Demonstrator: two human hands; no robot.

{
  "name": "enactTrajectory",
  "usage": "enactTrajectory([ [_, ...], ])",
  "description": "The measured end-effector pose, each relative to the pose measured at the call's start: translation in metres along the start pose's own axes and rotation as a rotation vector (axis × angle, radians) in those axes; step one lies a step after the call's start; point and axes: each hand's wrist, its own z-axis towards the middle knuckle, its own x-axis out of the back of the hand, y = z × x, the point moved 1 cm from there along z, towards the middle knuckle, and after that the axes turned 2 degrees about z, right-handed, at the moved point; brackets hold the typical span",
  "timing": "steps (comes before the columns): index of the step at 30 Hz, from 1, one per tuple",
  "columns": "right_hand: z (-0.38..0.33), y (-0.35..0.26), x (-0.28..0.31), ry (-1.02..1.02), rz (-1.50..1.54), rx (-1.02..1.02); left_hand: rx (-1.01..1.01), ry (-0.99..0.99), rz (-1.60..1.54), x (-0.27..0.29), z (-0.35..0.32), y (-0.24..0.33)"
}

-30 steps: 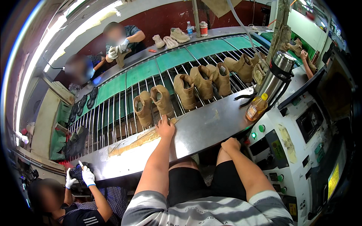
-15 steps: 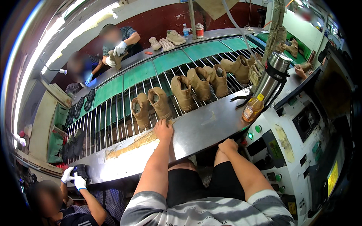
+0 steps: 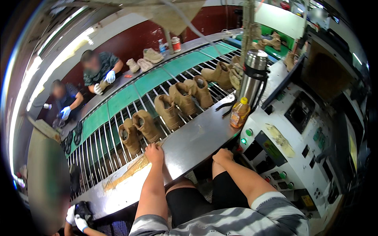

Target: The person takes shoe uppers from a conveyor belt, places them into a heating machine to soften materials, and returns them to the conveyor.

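Observation:
My left hand lies on the metal ledge, its fingers laid over the inner edge by the rollers and holding nothing. Just beyond the fingertips stand a tan boot and its neighbour, another tan boot, both upright on the roller conveyor. My right hand rests on my right knee, below the ledge; its fingers are partly hidden, so how far they curl cannot be told. Farther right along the rollers are more tan boots, including one upright boot and one tipped boot.
A steel flask and a yellow-capped bottle stand at the ledge's right end, beside a white control panel. Across the conveyor two people in gloves work, one with a shoe. A third person's gloved hands hold something black at lower left.
My view has swung to the right, so the boots and ledge appear farther left. My hands keep their places on the ledge and knee. The person across has lowered the shoe.

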Motion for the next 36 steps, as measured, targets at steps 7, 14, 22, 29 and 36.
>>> enactTrajectory([
  [7, -0.006, 0.062, -0.005, 0.217, 0.306, 0.224, -0.019, -0.08, 0.095, -0.002, 0.002, 0.001],
  [14, -0.166, 0.225, 0.076, 0.952, 0.56, 0.47, -0.031, -0.048, 0.092, -0.001, -0.005, 0.0],
  [22, -0.257, 0.458, 0.187, 1.421, 0.163, -0.236, -0.335, -0.026, -0.318, 0.003, -0.061, 0.09],
  [29, -0.228, 0.51, 0.319, 1.079, 0.259, -0.736, -0.126, -0.271, -0.449, -0.01, -0.092, 0.136],
  [36, -0.235, 0.55, 0.38, 0.927, 0.418, -0.689, -0.085, -0.337, -0.444, 0.004, -0.094, 0.142],
])
